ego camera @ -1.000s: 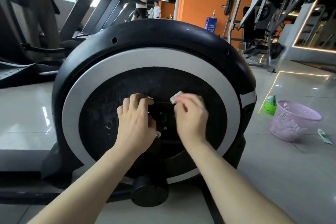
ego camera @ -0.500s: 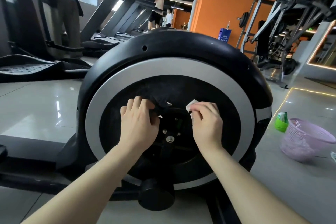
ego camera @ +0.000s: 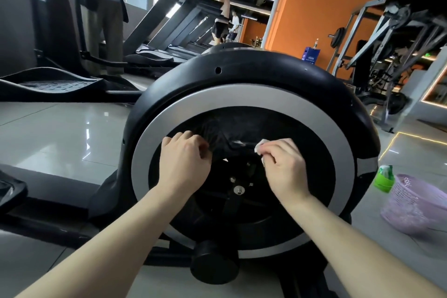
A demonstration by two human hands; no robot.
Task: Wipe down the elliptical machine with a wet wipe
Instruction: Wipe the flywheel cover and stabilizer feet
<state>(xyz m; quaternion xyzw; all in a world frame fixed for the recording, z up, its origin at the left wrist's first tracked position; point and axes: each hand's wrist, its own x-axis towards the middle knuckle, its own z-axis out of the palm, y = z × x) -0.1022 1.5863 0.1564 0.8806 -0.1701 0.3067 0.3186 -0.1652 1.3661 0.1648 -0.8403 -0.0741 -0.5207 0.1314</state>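
Observation:
The elliptical machine's black flywheel housing [ego camera: 242, 72] with a silver ring [ego camera: 242, 97] fills the middle of the view. A dark crank arm [ego camera: 232, 146] crosses the inner disc above the hub bolt [ego camera: 239, 190]. My left hand [ego camera: 186, 164] has its fingers curled round the arm's left end. My right hand [ego camera: 283, 167] pinches a small white wet wipe [ego camera: 259, 146] against the arm's right end. Most of the wipe is hidden under my fingers.
A pink mesh basket [ego camera: 408, 203] and a green wipe container [ego camera: 383, 178] stand on the tiled floor at the right. A black pedal [ego camera: 55, 82] and a standing person [ego camera: 106, 19] are at the left, treadmills [ego camera: 169, 31] behind, a weight rack [ego camera: 387, 43] at the far right.
My head has turned left, so the flywheel now sits further right in view. My hands have drawn apart along the crank arm, the right one still pinching the wipe.

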